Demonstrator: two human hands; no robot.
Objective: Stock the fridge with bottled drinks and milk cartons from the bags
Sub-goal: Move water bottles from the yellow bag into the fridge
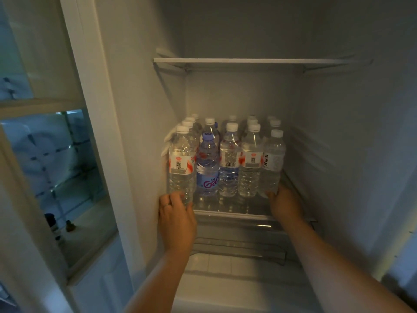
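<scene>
Two bare forearms come in from 6 and 5 o'clock and reach into the open fridge (140, 109). Just beyond the wrists, low in the cavity, sits a clear drawer (237, 247). Above it is the glass shelf (232, 214), where both hands meet the front row of bottles.

The left hand (177, 213), at about 8 o'clock from the shelf's middle, wears a ring (166, 205), and its fingers curl round the foot of the left-end bottle (180, 163), which stands upright against the fridge's left wall. The right hand (285, 204), at about 4 o'clock, touches the foot of the right-end bottle (273, 163), which has a white label with dark characters. Its fingers are mostly hidden behind its own back, so I cannot tell whether it grips or only presses.

Between those two stand three more upright bottles, packed side by side. One of them is a blue-capped bottle (207, 168) just beside the left-end one. Behind the front row, towards 12 o'clock, further rows of white-capped bottles (232, 119) fill the shelf to the back wall. Higher still, the upper shelf (248, 61) spans the cavity
</scene>
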